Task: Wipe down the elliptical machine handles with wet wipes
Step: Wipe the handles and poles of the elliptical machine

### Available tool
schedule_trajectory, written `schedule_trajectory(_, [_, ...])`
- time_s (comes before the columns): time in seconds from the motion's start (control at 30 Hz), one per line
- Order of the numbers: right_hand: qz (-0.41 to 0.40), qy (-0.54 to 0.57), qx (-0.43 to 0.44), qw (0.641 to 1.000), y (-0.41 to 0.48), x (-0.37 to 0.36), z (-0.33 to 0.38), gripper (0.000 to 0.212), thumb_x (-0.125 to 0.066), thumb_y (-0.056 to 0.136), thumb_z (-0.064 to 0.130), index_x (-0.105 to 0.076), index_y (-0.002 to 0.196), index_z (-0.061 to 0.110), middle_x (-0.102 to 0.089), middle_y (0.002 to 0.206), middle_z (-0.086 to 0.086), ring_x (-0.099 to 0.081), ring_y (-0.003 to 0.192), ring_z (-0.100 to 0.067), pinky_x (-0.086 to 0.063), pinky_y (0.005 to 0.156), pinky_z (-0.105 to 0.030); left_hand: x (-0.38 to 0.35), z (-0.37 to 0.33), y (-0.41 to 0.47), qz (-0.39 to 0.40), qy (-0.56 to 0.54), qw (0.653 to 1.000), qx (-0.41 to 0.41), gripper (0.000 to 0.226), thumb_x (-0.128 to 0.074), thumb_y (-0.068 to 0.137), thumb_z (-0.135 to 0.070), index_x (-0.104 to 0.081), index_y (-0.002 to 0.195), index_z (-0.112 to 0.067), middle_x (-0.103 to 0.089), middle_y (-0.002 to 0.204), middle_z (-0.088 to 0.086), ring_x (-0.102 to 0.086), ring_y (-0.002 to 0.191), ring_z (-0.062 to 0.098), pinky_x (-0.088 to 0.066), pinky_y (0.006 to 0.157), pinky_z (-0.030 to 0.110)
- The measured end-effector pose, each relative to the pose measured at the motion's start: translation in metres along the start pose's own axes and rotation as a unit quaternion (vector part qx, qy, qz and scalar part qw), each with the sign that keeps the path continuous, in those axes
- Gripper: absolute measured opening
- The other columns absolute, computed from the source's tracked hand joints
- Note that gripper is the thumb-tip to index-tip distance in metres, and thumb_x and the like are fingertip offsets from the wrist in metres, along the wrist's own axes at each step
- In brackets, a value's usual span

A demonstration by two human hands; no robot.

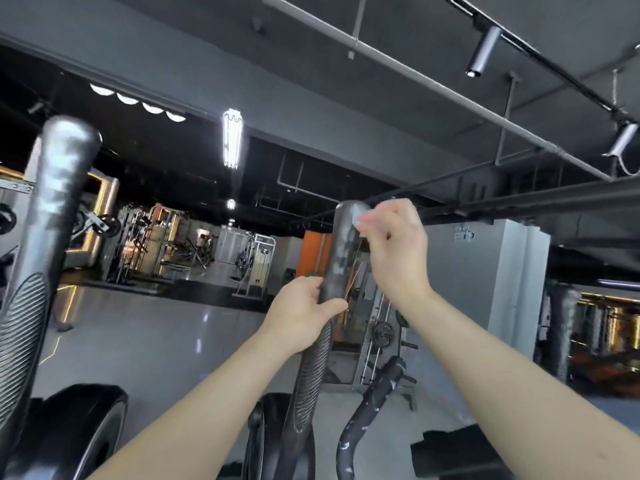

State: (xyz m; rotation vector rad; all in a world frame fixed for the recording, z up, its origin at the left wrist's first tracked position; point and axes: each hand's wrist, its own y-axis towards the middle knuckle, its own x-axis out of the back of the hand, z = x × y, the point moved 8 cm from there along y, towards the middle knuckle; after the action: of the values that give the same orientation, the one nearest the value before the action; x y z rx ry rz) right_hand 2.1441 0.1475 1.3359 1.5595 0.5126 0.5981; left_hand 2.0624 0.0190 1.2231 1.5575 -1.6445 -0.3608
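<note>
1. Both forearms reach up from the bottom edge. At lower left sits a black wheel housing [86, 431].
2. Left handle [52, 209]: close at the left edge, upright, smooth grey top with streaky shine, ribbed lower down. Neither hand touches it.
3. Low bar [377, 389]: black, curved, flecked white, just right of the right handle's base.
4. Right handle [343, 258]: centre frame, leaning slightly right. Its top is smooth and blotchy, and its lower part is ribbed.
5. Left hand [301, 315]: it grips the right handle where smooth meets ribbed. The fingers wrap behind and the thumb lies across the front.
6. Right hand [396, 247]: it is up beside the handle's top. Thumb and forefinger are pinched narrow on a pale scrap [358, 219] that touches the handle tip. The other fingers are curled. It is too blurred for me to tell whether that scrap is the wipe.
7. Behind the hands: a weight rack [379, 332] with plates, and an orange panel [313, 251].
8. Farther: glossy grey floor [156, 323] and more gym frames [149, 244] under warm light.
9. Overhead: a strip light [232, 138], a grey pipe [415, 76] and a track spotlight [483, 51].
</note>
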Motion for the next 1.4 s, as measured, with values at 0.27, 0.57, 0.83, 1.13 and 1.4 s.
schedule_trajectory(0.27, [0.047,-0.097,0.084,0.991,0.03,-0.022,0.023,0.016,-0.069,0.093,0.004,-0.078,0.088,0.016,-0.061,0.095,0.004,-0.053,0.095,-0.024,-0.043,0.089,-0.017,0.0,0.0,-0.003,0.001,-0.018,1.0,0.023,0.034,-0.071,0.093,-0.039,-0.043,0.076,-0.045,-0.05,0.08,-0.021,-0.051,0.074,-0.001,-0.035,0.069,0.006])
schedule_trajectory(0.57, [0.183,-0.363,0.164,0.899,0.041,-0.055,0.036,0.061,-0.068,0.07,-0.026,-0.081,0.102,0.024,-0.063,0.077,0.002,-0.039,0.093,-0.026,-0.025,0.077,-0.038,0.003,-0.002,-0.002,0.004,-0.033,0.999,0.005,0.019,-0.071,0.093,-0.038,-0.056,0.083,-0.042,-0.052,0.08,-0.023,-0.054,0.077,0.001,-0.044,0.072,0.018])
schedule_trajectory(0.83, [0.248,-0.361,0.338,0.833,-0.015,-0.084,0.027,0.03,-0.062,0.065,-0.01,-0.076,0.074,0.015,-0.07,0.075,-0.002,-0.073,0.092,-0.027,-0.008,0.127,-0.038,-0.001,0.01,-0.002,0.008,-0.059,0.998,0.021,0.015,-0.072,0.093,-0.035,-0.057,0.093,-0.038,-0.049,0.087,-0.022,-0.053,0.084,0.0,-0.039,0.07,0.01])
schedule_trajectory(1.13, [0.232,-0.348,0.334,0.845,0.035,-0.076,0.046,0.058,-0.053,0.046,-0.028,-0.063,0.069,0.025,-0.016,0.067,-0.003,-0.02,0.06,-0.03,-0.028,0.063,-0.033,-0.007,0.058,-0.025,-0.017,-0.093,0.995,0.038,0.032,-0.069,0.095,-0.032,-0.062,0.125,-0.033,-0.06,0.115,-0.015,-0.06,0.098,-0.002,-0.043,0.082,0.009])
schedule_trajectory(1.4, [0.352,-0.373,0.444,0.735,-0.068,-0.105,0.034,0.049,-0.036,0.067,-0.025,-0.053,0.051,0.018,-0.044,0.048,0.002,-0.038,0.046,-0.024,-0.05,0.066,-0.034,-0.015,0.084,-0.033,-0.015,-0.103,0.992,0.065,0.026,-0.071,0.093,-0.025,-0.072,0.119,-0.027,-0.065,0.108,-0.012,-0.063,0.092,0.001,-0.045,0.079,0.005])
